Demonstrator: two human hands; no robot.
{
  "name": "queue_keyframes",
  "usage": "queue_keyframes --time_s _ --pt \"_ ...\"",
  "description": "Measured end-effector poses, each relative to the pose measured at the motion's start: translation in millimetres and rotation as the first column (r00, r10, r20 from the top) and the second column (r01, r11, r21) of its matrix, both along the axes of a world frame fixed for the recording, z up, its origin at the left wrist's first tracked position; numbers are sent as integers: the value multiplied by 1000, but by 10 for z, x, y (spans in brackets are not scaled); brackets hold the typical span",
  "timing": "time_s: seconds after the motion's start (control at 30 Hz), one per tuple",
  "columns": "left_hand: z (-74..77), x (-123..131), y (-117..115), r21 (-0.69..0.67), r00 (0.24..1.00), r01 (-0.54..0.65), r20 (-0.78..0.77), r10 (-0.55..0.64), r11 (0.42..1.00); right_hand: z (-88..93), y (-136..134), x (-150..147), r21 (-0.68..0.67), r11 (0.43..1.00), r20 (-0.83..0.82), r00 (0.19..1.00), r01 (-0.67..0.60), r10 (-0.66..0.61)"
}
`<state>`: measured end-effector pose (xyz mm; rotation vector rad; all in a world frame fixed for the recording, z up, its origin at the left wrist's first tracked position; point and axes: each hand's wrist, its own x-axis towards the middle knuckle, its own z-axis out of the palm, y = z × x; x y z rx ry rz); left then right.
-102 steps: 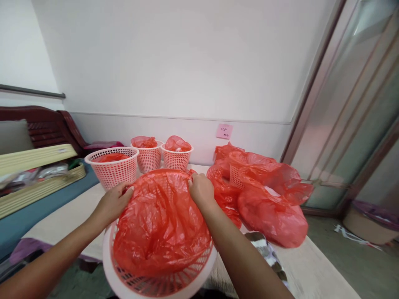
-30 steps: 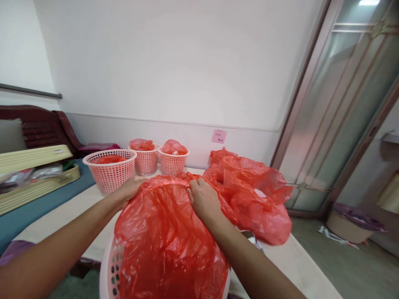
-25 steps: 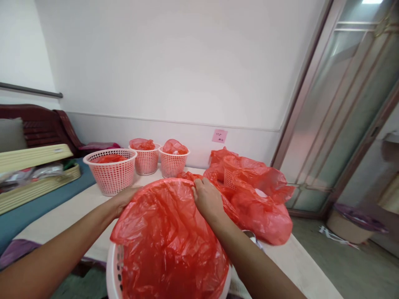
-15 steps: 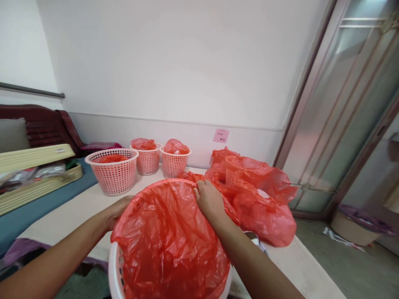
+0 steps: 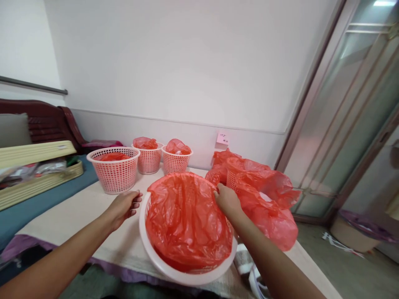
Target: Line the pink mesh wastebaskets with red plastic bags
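Note:
A pink-white plastic basket (image 5: pixel 183 277) stands in front of me on the table, tipped toward me. A red plastic bag (image 5: pixel 187 220) lines it, folded over the far rim, while the near rim is bare. My right hand (image 5: pixel 229 201) pinches the bag's edge at the basket's right rear rim. To the left of the basket, my left hand (image 5: pixel 126 207) is held apart from it, fingers loosely curled and holding nothing.
Three pink baskets (image 5: pixel 115 176) with red bags stand at the back left. Bulky red bags (image 5: pixel 264 207) cover the right side. Something white and grey (image 5: pixel 245 259) lies beside my right forearm. A bin (image 5: pixel 352 232) stands on the floor at right.
My left hand has let go of the rim and moved away to the left. The basket has shifted right and farther from me, showing its near rim. My right hand has moved right along the rim.

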<state>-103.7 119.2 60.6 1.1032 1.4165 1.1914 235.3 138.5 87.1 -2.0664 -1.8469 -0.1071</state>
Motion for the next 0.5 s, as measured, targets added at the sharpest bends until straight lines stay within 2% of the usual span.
queue_keyframes --time_s 0.1,0.2,0.27,0.37,0.43,0.5 --pt "125 16 -64 108 982 8 -190 13 994 -35 43 61 -27 1000 -11 1000 -1 1" --pt "294 100 -168 165 898 133 -437 -48 977 -51 90 95 -49 999 -24 1000 -19 18" --pt "388 166 -239 195 797 232 -600 -71 953 -54 107 102 -56 998 -31 999 -29 27" --pt "462 272 -326 213 610 303 -792 -17 929 -52 108 84 -54 998 -40 999 -34 32" --pt "467 357 -361 207 506 318 -863 19 925 -47 101 56 -49 998 -43 999 -35 33" --pt "453 446 -377 189 438 355 -899 16 916 -39 89 28 -48 998 -47 998 -32 29"
